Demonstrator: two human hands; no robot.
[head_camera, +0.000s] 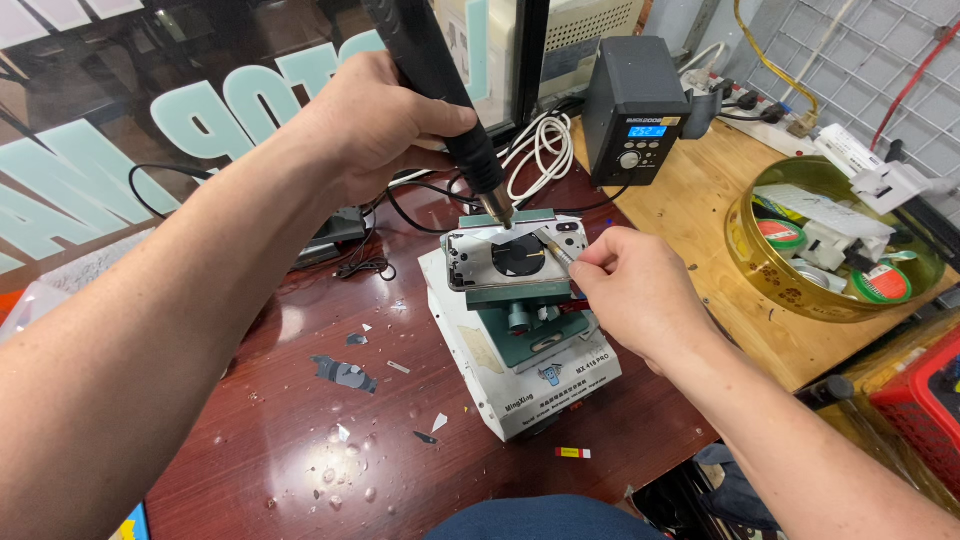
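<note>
My left hand (375, 125) grips a black hot-air gun handle (440, 85), nozzle pointed down at a phone frame (515, 255) with a dark round coil in its middle. The frame is clamped on a white and green fixture stand (525, 370). My right hand (625, 290) holds a thin metal tool (555, 247), its tip touching the frame beside the nozzle.
A black rework station (635, 105) with a lit blue display stands behind on a wooden bench. A round gold tin (835, 240) holds tape rolls and small parts at right. White and black cables (540, 150) loop behind. Glass shards and scraps (345, 372) lie on the dark red tabletop.
</note>
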